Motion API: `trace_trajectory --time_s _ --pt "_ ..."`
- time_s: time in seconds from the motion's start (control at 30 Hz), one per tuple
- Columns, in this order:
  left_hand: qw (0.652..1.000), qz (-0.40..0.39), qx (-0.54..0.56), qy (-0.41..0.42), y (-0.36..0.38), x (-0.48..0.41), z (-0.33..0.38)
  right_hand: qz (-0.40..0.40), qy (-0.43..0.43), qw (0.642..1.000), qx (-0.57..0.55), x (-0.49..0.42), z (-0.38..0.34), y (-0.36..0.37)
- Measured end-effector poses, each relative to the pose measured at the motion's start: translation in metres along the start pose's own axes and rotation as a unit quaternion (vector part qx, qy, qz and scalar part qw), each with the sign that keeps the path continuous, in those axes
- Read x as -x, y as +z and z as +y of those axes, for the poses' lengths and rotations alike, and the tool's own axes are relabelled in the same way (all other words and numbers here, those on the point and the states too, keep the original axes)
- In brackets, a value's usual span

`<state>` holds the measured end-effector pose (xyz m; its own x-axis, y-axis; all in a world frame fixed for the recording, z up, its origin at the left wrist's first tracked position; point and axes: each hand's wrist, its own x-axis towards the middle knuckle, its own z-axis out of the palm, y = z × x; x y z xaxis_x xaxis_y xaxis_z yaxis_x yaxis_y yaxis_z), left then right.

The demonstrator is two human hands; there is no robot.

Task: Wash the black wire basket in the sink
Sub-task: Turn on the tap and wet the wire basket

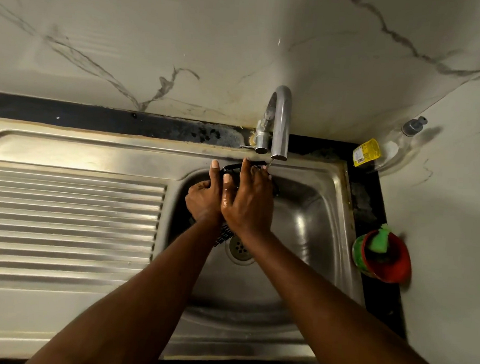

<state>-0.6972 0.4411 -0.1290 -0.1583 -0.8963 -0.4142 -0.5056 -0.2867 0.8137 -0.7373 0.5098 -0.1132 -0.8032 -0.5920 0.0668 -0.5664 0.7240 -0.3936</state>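
The black wire basket hangs over the steel sink, mostly hidden behind both hands; only its top rim near the spout and a lower corner above the drain show. My left hand grips its left side. Flat over its front and top lies my right hand, wet, with the fingertips at the upper rim. The chrome tap stands just behind, and a thin stream of water falls from its spout onto the basket's top right corner.
A ribbed steel drainboard fills the left. The drain is under the basket. A red cup with a green scrubber sits on the right counter edge. A clear soap dispenser and a yellow-labelled bottle stand in the back right corner.
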Motion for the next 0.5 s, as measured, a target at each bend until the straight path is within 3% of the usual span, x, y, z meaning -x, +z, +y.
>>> trace_trajectory --time_s 0.1,0.5 --pt "1.000 -0.013 -0.011 0.005 0.000 0.002 0.001 -0.017 0.067 0.996 -0.064 -0.007 0.011 0.000" --pt "1.000 0.004 -0.004 0.006 0.001 0.007 0.012 -0.082 0.239 0.966 -0.062 -0.044 0.007 -0.009"
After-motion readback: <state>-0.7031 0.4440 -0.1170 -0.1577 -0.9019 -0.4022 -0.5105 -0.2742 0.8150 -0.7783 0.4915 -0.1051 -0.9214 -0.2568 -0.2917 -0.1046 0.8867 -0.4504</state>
